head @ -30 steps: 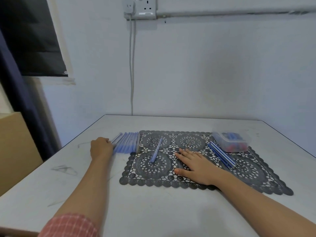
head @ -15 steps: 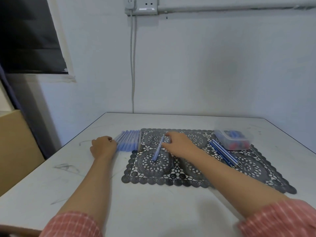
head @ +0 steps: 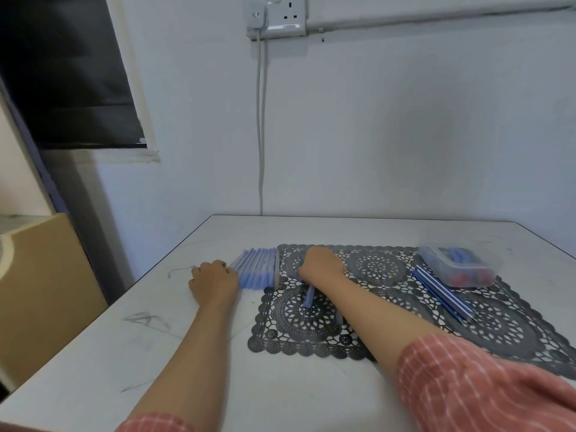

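Note:
A row of several pale blue pen barrels lies side by side on the white table, just left of a dark lace mat. My left hand rests with curled fingers against the near left end of that row and holds nothing. My right hand is curled over the upper part of a single blue pen lying on the mat. Only the pen's near end shows below the hand.
A clear plastic box with blue and red small parts stands at the mat's far right. A bundle of thin dark blue striped sticks lies beside it. A brown cardboard box stands left of the table; a wall is behind.
My right hand left the mat's near middle, went forward and left, and closed over the single pen. My left hand stayed by the row of barrels.

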{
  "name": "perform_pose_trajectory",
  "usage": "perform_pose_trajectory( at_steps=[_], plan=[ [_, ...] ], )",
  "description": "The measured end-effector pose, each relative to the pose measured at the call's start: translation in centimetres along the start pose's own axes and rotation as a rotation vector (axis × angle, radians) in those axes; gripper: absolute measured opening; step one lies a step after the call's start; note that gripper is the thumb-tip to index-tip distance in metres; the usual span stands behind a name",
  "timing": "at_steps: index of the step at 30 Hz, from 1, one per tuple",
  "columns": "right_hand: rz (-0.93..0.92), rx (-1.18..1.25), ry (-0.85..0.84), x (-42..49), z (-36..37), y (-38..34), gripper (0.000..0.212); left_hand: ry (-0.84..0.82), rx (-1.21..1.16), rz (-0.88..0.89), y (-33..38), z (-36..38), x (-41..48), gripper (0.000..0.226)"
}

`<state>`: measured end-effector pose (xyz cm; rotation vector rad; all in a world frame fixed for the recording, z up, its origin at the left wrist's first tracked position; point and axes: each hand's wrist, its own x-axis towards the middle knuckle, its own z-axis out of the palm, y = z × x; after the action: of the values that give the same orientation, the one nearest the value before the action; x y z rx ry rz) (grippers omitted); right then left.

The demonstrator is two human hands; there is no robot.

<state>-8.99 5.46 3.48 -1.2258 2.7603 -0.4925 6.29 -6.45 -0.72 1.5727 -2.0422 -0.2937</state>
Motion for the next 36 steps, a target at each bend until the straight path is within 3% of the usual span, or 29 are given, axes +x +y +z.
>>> perform_pose_trajectory(
  at_steps=[3, 6, 9, 11, 16, 19, 23, 27, 29, 31, 36],
  plan=[
    [0.015, 0.060, -0.019, 0.5, -0.1, -0.1, 0.012, 0.074, -0.062, 0.030, 0.5, -0.3, -0.1, 0.035],
    [-0.010, 0.256, -0.009, 0.6, -0.9, -0.1, 0.006, 0.186, -0.273, 0.230, 2.3, -0.8, -0.9, 0.030],
    [-0.076, 0.569, 0.066, 0.1, -1.8, 0.4, 0.030, 0.137, -0.453, 0.485, 5.1, -1.2, -3.2, 0.021],
    [-0.126, 0.695, 0.145, -0.8, -2.8, 0.5, 0.034, 0.049, -0.516, 0.597, 6.8, -1.3, -5.3, 0.022],
    [-0.157, 0.885, 0.281, -3.2, -4.6, 2.2, 0.024, 0.000, -0.517, 0.753, 8.8, -0.9, -8.4, 0.031],
    [-0.108, 1.066, 0.255, -4.7, -5.4, 3.8, 0.017, 0.060, -0.456, 0.837, 9.0, -0.4, -8.6, 0.033],
    [-0.073, 1.267, 0.167, -6.2, -6.2, 6.2, 0.012, 0.187, -0.376, 0.970, 9.4, -0.1, -8.8, 0.017],
    [-0.095, 1.096, 0.152, -6.7, -5.8, 9.0, 0.008, 0.227, -0.263, 1.045, 9.8, 0.5, -9.4, 0.024],
    [-0.130, 0.838, 0.190, -6.5, -5.3, 10.4, 0.004, 0.257, -0.175, 1.034, 10.0, 0.7, -10.0, 0.049],
    [-0.201, 0.529, 0.237, -6.5, -4.9, 11.6, 0.007, 0.263, -0.131, 1.037, 10.1, 0.8, -10.5, 0.058],
    [-0.346, 0.081, 0.246, -6.8, -4.6, 12.8, 0.026, 0.247, -0.072, 1.079, 10.1, 1.0, -10.8, 0.038]
  ],
)
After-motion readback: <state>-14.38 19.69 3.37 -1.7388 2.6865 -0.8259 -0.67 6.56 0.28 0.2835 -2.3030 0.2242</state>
